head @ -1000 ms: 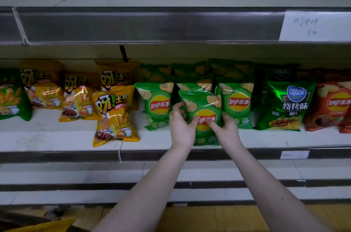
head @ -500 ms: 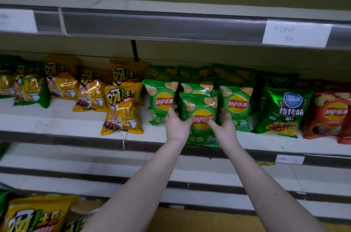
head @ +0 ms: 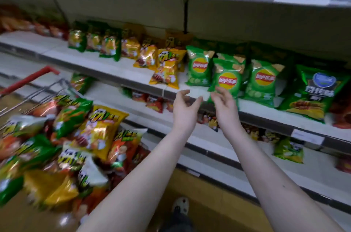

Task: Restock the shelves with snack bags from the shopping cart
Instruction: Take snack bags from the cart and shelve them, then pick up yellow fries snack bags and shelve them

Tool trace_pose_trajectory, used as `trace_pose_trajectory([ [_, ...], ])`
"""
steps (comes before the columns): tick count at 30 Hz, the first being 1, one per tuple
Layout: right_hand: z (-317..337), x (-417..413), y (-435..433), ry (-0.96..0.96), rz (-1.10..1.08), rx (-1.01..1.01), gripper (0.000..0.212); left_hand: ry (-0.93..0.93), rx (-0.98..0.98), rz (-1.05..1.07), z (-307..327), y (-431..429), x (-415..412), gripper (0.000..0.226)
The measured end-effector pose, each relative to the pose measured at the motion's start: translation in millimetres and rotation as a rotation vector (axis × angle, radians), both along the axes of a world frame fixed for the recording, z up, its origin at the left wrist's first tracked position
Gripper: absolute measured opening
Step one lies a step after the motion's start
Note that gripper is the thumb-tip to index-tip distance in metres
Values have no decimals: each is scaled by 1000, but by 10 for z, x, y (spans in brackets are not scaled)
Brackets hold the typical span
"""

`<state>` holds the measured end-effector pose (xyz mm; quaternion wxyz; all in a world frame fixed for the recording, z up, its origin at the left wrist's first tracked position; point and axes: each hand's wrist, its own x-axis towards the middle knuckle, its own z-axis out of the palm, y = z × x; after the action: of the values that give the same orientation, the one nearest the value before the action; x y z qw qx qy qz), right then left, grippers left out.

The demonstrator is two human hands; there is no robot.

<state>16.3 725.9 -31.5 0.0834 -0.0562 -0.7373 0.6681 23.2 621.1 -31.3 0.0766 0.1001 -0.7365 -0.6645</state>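
Note:
A green Lay's bag (head: pixel 227 78) stands at the front of the middle shelf (head: pixel 117 72), between two more green Lay's bags. My left hand (head: pixel 185 110) and my right hand (head: pixel 225 108) hang just below and in front of it, fingers loosely curled, holding nothing. My right fingertips are close to the bag's lower edge; I cannot tell whether they touch it. At lower left, the shopping cart (head: pixel 30 78) with a red handle is heaped with yellow, green and red snack bags (head: pixel 102 123).
Yellow bags (head: pixel 167 68) and green bags (head: pixel 108 45) line the shelf to the left, and a dark green bag (head: pixel 313 91) stands to the right. A lower shelf (head: pixel 313 173) holds scattered red and green bags. My shoe (head: pixel 180 205) shows on the floor.
Both hands have let go of the green Lay's bag and drawn back from it. The view has swung left and down, bringing the cart into sight.

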Motion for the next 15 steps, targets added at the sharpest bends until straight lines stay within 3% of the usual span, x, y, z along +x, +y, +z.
trace_pose_trajectory([
  [9, 31, 570, -974, -24, 277, -61, 18, 48, -24, 262, 163, -1027, 897, 31],
  [15, 88, 736, -1784, 17, 448, -73, 19, 52, -20, 414, 219, -1774, 1327, 30],
])
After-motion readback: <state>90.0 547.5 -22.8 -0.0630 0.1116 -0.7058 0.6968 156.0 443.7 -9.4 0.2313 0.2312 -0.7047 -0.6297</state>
